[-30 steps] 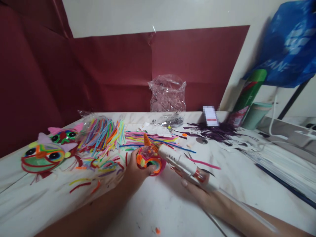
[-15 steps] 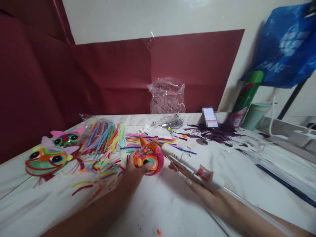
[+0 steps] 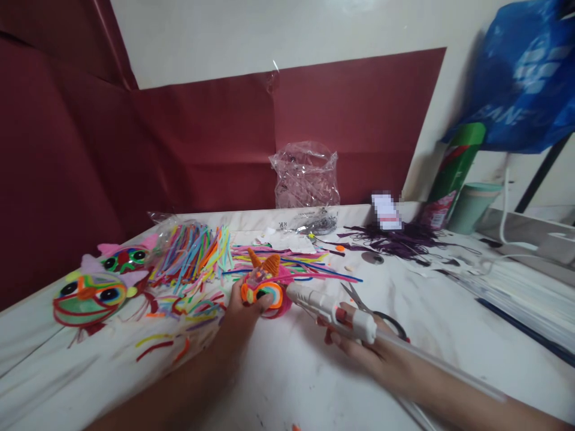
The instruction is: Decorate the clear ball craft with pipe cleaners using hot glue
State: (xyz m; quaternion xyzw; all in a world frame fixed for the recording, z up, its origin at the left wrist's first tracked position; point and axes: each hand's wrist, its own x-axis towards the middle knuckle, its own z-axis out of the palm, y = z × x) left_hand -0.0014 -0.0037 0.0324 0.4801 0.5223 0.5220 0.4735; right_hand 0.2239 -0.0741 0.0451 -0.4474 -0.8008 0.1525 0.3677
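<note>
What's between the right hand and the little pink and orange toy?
The white glue gun: in the head view, its front points from the right hand toward the little toy.

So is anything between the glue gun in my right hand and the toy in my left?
Nothing visible is: the glue gun points at the toy and ends right by its side; whether they touch is unclear. The scissors lie beyond your right hand, off that line.

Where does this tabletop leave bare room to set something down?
In front of the held figure, between left hand and right hand, bar small bits; also between scissors and clear sticks. Crowded: beyond the left hand, with pipe cleaners; back right, with purple strands.
</note>
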